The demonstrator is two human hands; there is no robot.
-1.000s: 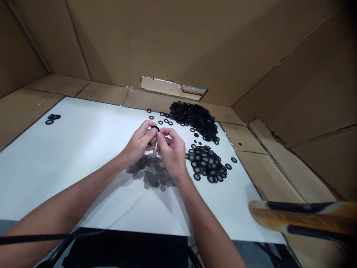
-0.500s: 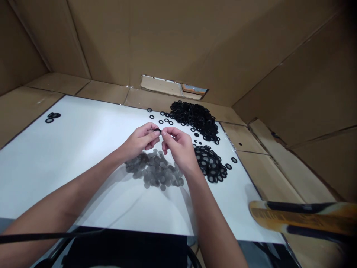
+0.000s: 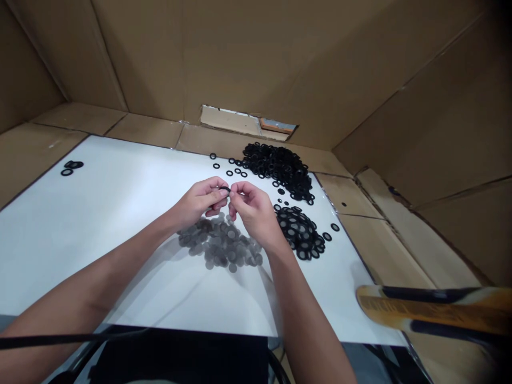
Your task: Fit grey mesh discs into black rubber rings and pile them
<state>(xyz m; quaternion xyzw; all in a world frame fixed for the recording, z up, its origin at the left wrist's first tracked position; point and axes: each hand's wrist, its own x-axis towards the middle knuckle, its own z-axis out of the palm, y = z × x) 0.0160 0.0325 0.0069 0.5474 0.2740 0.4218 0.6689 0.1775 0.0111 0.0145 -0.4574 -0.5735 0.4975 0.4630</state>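
Observation:
Above the middle of the white board (image 3: 132,224), my left hand (image 3: 206,198) pinches a small black ring (image 3: 224,188) between thumb and fingers. My right hand (image 3: 251,205) meets it from the other side, its thumb and fingertips closed at the ring's right edge. Whether anything sits inside the ring is hidden by the fingers. Just below both hands spreads a pile of thin grey mesh-like discs (image 3: 224,248). Beside my right wrist lies a heap of black rings with grey centres (image 3: 302,234). Farther back is a larger heap of black rings (image 3: 278,165).
Several loose black rings (image 3: 237,171) lie left of the back heap. A few rings (image 3: 67,172) rest at the board's far left. Cardboard walls (image 3: 256,58) enclose the board, with a slot (image 3: 232,120) at the back. A yellow-and-black object (image 3: 432,309) juts in at the right.
Both hands keep the ring between their fingertips, and the fingers have shifted only slightly. The whole view has drifted a little.

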